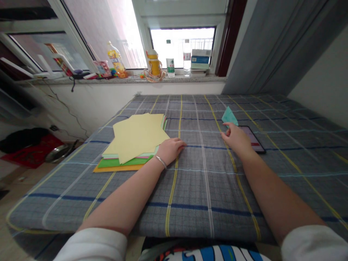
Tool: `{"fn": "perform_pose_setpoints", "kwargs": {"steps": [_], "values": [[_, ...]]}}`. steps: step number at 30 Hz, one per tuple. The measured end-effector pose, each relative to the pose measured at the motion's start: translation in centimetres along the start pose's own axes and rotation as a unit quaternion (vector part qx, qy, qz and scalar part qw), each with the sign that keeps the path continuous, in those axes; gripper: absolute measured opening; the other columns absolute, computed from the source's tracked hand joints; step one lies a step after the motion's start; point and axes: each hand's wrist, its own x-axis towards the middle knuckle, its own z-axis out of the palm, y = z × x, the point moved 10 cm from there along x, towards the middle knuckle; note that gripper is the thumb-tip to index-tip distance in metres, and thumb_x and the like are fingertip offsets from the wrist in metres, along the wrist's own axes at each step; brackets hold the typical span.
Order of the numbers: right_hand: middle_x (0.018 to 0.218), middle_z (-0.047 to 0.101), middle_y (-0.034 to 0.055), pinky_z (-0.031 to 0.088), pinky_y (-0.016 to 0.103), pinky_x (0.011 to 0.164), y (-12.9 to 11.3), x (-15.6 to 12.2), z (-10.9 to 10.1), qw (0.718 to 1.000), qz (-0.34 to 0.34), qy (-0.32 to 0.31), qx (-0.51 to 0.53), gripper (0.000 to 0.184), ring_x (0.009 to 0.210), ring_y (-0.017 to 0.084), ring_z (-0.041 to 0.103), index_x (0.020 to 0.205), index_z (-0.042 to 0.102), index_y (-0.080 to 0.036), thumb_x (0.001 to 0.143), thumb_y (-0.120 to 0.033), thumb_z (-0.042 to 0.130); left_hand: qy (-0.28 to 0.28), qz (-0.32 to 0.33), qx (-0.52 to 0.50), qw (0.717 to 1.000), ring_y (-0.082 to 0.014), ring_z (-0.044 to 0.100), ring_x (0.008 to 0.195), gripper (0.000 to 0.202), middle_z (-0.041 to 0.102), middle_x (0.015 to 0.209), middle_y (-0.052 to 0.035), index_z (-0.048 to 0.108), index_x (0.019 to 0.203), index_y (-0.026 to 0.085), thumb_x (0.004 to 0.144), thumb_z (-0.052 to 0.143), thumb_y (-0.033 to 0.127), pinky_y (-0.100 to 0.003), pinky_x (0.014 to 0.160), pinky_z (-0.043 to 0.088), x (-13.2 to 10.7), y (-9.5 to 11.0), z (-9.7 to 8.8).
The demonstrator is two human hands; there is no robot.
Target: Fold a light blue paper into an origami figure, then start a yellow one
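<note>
My left hand (171, 150) lies palm down on a grey plaid bed cover (201, 188), its edge against a stack of coloured paper (136, 137). A silver bangle (161, 162) circles that wrist. Loose pale yellow sheets top the stack, with mint, green and orange sheets showing beneath. My right hand (235, 139) rests farther right, holding nothing I can see, its fingers slightly curled. Just past its fingertips lies a small folded teal paper (228, 116). A black-framed phone (251, 139) lies flat on the cover, partly hidden by this hand.
A windowsill (130, 79) beyond the bed's far edge holds bottles, a yellow cup and boxes. A grey curtain (272, 43) hangs at the right. On the floor at the left are a red mat (32, 152) and a metal basin (59, 152).
</note>
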Motion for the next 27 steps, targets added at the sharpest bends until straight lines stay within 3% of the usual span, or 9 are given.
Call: {"fn": "perform_pose_setpoints", "kwargs": {"steps": [5,10,12,16,27], "values": [[0.100,0.068,0.0073,0.045,0.033,0.078,-2.7,-2.1,2.9,0.994,-0.086,-0.070,0.001,0.042,0.095,0.024,0.061,0.120,0.057,-0.020,0.080,-0.034,0.059,0.021,-0.044,0.045,0.998,-0.0223,0.059,0.103,0.024,0.062,0.114,-0.0055,0.066,0.108,0.024,0.086,0.056,0.028,-0.033,0.092,0.047,-0.4,-1.3,-1.5],[0.112,0.064,0.0093,0.042,0.038,0.089,-4.0,-3.8,5.2,0.985,-0.121,-0.125,-0.013,0.039,0.104,0.027,0.055,0.117,0.061,-0.021,0.082,-0.037,0.058,0.022,-0.201,0.141,0.969,-0.0314,0.052,0.116,0.047,0.054,0.128,-0.0145,0.056,0.123,0.019,0.081,0.062,0.041,-0.041,0.095,0.043,-2.0,-5.5,-3.5],[0.115,0.063,0.0095,0.040,0.039,0.091,-4.2,-4.0,5.5,0.983,-0.128,-0.129,-0.021,0.035,0.108,0.029,0.052,0.114,0.064,-0.022,0.083,-0.038,0.056,-0.009,-0.242,0.142,0.960,-0.0321,0.053,0.114,0.055,0.054,0.128,-0.0176,0.052,0.128,0.016,0.082,0.059,0.046,-0.041,0.094,0.044,-2.6,-7.2,-3.2],[0.115,0.062,0.0101,0.040,0.040,0.092,-4.0,-3.8,5.8,0.982,-0.132,-0.134,-0.009,0.035,0.107,0.028,0.052,0.113,0.065,-0.023,0.084,-0.039,0.056,-0.056,-0.236,0.102,0.965,-0.0291,0.058,0.107,0.049,0.061,0.119,-0.0141,0.054,0.124,0.017,0.086,0.049,0.048,-0.037,0.089,0.046,-2.6,-8.7,-1.9],[0.115,0.061,0.0099,0.040,0.040,0.094,-3.8,-3.7,5.9,0.978,-0.154,-0.139,0.005,0.036,0.109,0.027,0.052,0.114,0.064,-0.023,0.084,-0.040,0.056,-0.035,-0.281,0.097,0.954,-0.0287,0.061,0.101,0.041,0.067,0.112,-0.0087,0.068,0.107,0.025,0.085,0.047,0.053,-0.035,0.080,0.048,-2.7,-9.8,-2.5]]}}
